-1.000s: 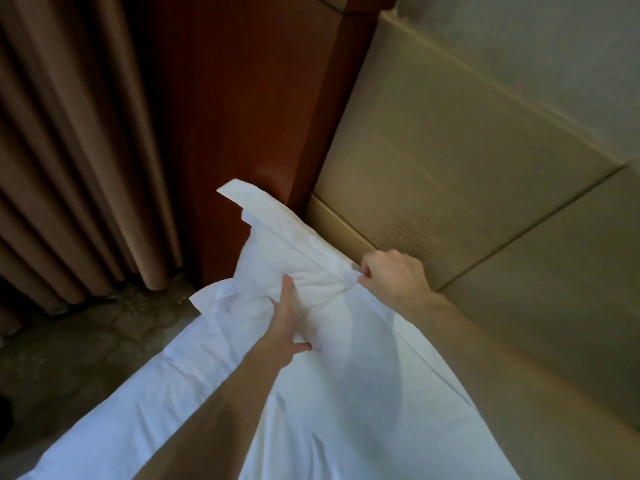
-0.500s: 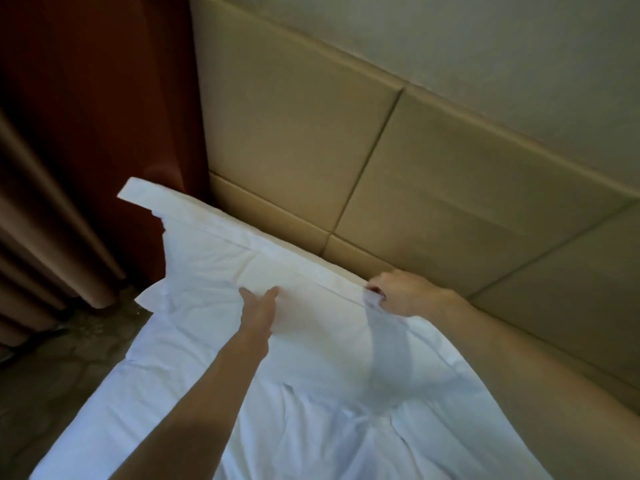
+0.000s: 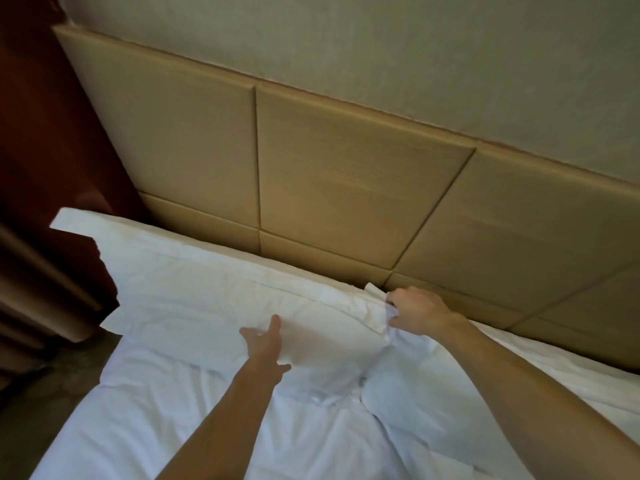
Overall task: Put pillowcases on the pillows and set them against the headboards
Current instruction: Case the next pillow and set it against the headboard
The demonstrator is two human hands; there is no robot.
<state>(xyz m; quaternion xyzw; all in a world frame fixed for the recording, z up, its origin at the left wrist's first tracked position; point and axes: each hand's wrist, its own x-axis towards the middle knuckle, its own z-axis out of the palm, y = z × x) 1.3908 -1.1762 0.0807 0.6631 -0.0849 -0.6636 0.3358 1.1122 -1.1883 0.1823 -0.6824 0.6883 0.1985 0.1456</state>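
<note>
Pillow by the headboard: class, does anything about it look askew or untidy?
The pillow overhangs the bed at its left end, and its pillowcase is crumpled at the right corner, where the right hand pinches it.

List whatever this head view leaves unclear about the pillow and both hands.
Head view:
- Right hand fingertips: buried in a cloth fold of the pillow.
- Left hand palm: faces down on the pillow.
- Pillow's back against the headboard: hidden by its own top edge; contact unclear.
- Bed foot and right side: cut off by frame edges.
</note>
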